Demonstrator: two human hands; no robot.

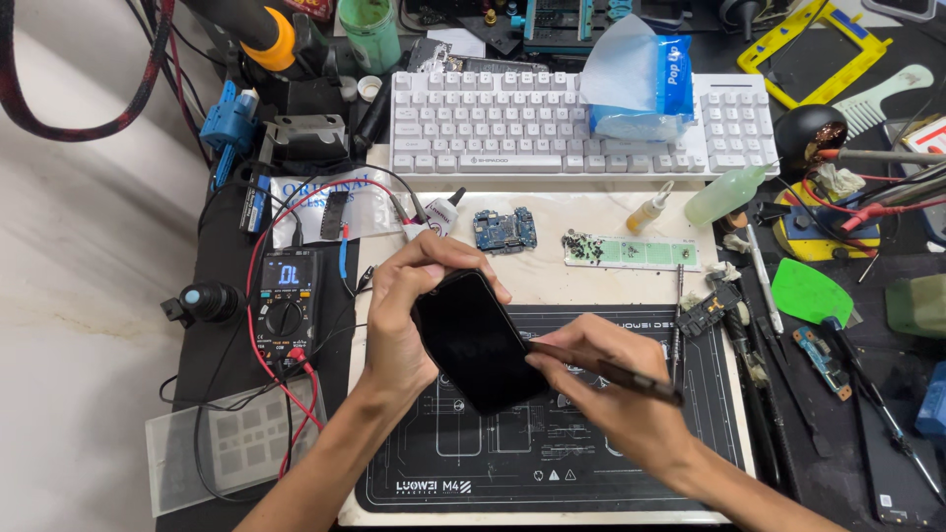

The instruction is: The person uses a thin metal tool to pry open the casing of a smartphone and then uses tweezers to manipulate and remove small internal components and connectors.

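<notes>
One smooth black phone, flat and shiny, lying tilted above the black mat on the counter, long side running from upper left to lower right. Left hand curling around its top. Right hand pinching one thin dark tool against its edge.

Phone held above repair mat, between left hand and right hand; right hand also holds a thin tool touching phone's right edge. Behind phone, on the board: small circuit board, screw tray to its right. Keyboard farther back, tissue pack lying on it. Multimeter left of left hand. Plastic pick well right of mat.
</notes>
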